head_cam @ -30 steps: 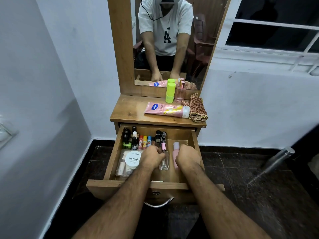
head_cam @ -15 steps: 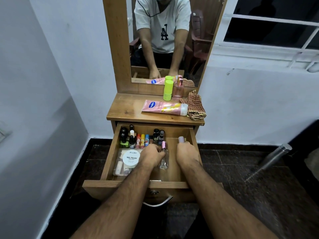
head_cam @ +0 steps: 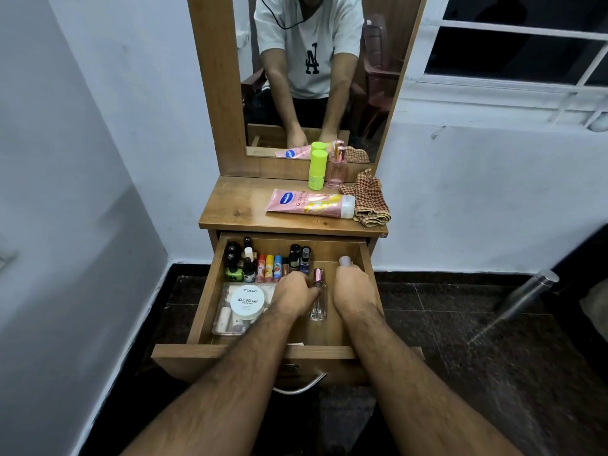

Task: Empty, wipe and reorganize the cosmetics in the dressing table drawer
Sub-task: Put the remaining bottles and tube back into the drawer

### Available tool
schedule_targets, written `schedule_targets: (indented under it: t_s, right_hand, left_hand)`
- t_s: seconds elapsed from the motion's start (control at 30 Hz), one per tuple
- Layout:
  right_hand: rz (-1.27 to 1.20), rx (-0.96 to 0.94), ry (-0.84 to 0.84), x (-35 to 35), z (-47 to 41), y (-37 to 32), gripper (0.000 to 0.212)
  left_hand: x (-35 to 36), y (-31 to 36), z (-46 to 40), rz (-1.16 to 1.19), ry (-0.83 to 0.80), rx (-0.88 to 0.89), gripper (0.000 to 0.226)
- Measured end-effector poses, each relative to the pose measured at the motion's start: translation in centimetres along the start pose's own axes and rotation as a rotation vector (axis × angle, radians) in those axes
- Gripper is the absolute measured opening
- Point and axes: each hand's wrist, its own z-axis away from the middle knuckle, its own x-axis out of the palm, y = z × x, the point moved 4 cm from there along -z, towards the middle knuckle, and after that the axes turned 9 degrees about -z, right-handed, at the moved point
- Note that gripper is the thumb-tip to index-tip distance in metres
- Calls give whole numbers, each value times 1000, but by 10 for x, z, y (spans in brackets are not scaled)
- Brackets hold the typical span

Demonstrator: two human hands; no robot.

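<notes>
Inside the drawer (head_cam: 210, 297), the left hand (head_cam: 291, 296) is pinching the clear bottle (head_cam: 317, 299); the right hand (head_cam: 352, 286) is clutching a pale-capped bottle (head_cam: 344, 261). Lifting both straight upward seems wisest.

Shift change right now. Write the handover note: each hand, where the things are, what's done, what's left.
Left hand: in the open drawer, fingers at the clear spray bottle; grip not clear.
Right hand: curled round a pink bottle by the drawer's right wall.
In the drawer: small bottles and lip balms along the back, a nail polish wipes tub on a clear tray.
On the tabletop: lotion tube, green bottle, perfume bottle, checked cloth.
Done: a few things taken out.
Left: empty the drawer, wipe it, put things back in order.
</notes>
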Motion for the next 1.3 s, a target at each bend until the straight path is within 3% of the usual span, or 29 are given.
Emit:
schedule_targets:
  t_s: [0.3, 0.67, 1.0, 1.13, 1.3]
  right_hand:
    - [-76, 42, -69, -1, -1, 4, 27]
    - [-227, 183, 68, 1, -2, 12, 31]
    - [-188, 87, -29, 1, -3, 9, 18]
    - [-137, 143, 82, -2, -3, 13, 23]
    - [-106, 202, 41, 3, -5, 14, 27]
  left_hand:
    - [7, 24, -15, -62, 46, -63, 20]
    - [13, 42, -28, -51, 125, -58, 20]
    - [14, 35, -23, -51, 226, -76, 13]
    - [13, 25, -22, -30, 173, -107, 7]
    - [13, 18, -20, 78, 6, -127, 13]
